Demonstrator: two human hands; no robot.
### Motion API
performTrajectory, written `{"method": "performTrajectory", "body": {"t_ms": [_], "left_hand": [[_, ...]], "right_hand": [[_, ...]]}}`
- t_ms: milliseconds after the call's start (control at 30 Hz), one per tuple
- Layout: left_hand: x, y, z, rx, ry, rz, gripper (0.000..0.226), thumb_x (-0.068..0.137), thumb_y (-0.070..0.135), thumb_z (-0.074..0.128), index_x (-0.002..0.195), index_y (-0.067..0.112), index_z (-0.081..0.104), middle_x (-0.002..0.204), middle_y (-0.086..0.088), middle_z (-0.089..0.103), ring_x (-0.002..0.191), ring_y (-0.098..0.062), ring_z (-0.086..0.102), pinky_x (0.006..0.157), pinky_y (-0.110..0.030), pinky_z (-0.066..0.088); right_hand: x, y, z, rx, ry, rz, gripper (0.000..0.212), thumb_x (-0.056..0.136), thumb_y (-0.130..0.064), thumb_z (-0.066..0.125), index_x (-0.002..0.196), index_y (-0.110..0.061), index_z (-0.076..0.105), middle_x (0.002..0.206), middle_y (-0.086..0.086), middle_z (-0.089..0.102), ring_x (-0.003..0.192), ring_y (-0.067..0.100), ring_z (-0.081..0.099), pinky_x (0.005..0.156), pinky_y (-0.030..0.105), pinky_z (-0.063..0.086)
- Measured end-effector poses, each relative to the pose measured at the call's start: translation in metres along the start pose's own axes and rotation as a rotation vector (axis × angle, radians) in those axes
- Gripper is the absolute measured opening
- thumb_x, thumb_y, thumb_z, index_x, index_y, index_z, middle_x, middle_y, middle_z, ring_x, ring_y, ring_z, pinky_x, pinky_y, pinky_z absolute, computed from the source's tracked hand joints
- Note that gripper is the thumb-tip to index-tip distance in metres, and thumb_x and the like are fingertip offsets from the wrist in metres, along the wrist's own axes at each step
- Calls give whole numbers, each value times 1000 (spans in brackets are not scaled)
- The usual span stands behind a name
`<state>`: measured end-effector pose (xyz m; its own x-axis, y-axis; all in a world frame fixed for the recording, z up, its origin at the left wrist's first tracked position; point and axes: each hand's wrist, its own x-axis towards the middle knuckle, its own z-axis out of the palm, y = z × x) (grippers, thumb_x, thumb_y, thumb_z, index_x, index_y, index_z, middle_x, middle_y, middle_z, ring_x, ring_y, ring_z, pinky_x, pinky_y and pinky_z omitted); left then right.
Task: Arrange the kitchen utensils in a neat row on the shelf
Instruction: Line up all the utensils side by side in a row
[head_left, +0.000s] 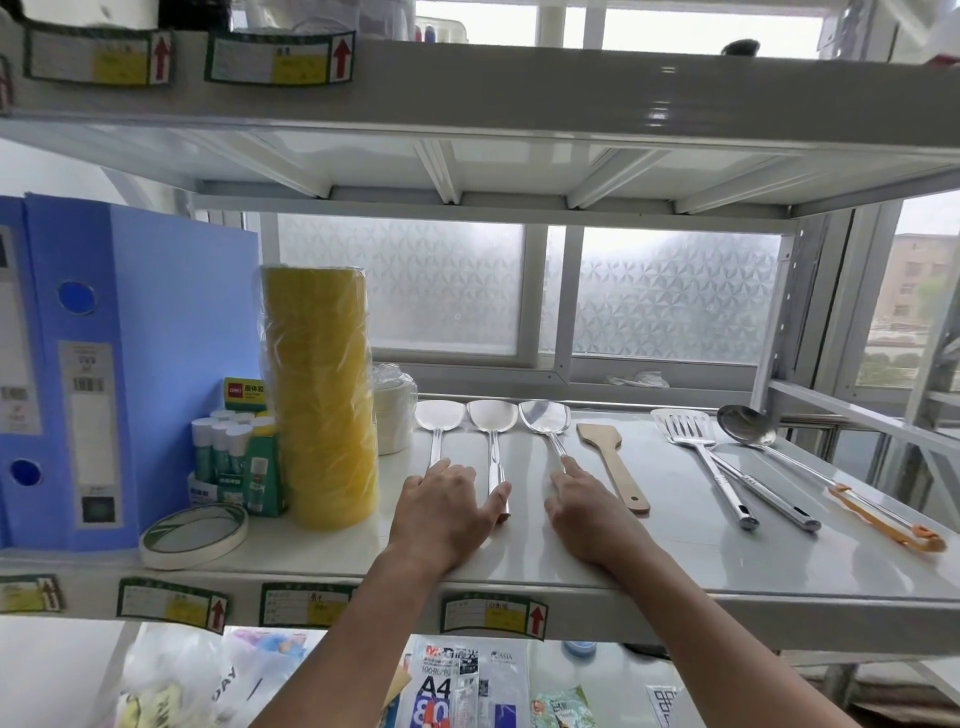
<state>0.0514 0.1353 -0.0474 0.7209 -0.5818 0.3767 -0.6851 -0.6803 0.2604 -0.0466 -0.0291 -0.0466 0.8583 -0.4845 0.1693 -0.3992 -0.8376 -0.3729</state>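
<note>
As L hand (447, 506) touches spatula (492, 415), box (260, 470) holds glue sticks (223, 441).

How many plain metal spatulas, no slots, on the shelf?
3, in a row right of the yellow tape rolls: left spatula, handle under the left hand; middle spatula, by that hand's thumb; right spatula, touched by the right hand. A fourth may hide under the slotted spatula.

The pale grey metal shelf (675, 561) carries at 9 o'clock blue file folders (130, 364), a green box of glue sticks (234, 457), a white tape roll (195, 535) and a tall yellow wrapped stack of tape (319, 395). At its centre three steel spatulas (492, 415) lie side by side, then a wooden spatula (610, 457). At 3 o'clock lie a slotted steel turner (683, 427) and an orange-handled steel ladle (745, 425).
</note>
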Motion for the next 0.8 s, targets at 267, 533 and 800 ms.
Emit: {"method": "performTrajectory", "body": {"t_ms": [267, 533, 800], "left_hand": [[-1, 0, -1, -12, 36, 13, 65, 98, 65, 33, 127, 15, 64, 132, -5, 64, 132, -22, 50, 110, -43, 34], [-3, -1, -3, -29, 72, 38, 62, 100, 62, 32, 121, 15, 66, 127, -4, 66, 131, -21, 52, 108, -42, 34], [-3, -1, -3, -60, 50, 48, 69, 101, 66, 22, 121, 17, 67, 127, -2, 67, 135, -19, 48, 111, -44, 31]], "right_hand": [[-12, -8, -12, 137, 302, -13, 38, 96, -21, 48, 129, -6, 61, 148, 9, 47, 132, 28, 49, 102, 33, 39], [-18, 36, -34, 133, 451, 93, 34, 89, 1, 45, 115, -1, 67, 128, 17, 62, 122, 33, 56, 101, 35, 42], [-11, 70, -29, -34, 133, 121, 24, 96, -28, 33, 85, -18, 52, 96, 2, 65, 90, 31, 59, 82, 46, 49]]}}
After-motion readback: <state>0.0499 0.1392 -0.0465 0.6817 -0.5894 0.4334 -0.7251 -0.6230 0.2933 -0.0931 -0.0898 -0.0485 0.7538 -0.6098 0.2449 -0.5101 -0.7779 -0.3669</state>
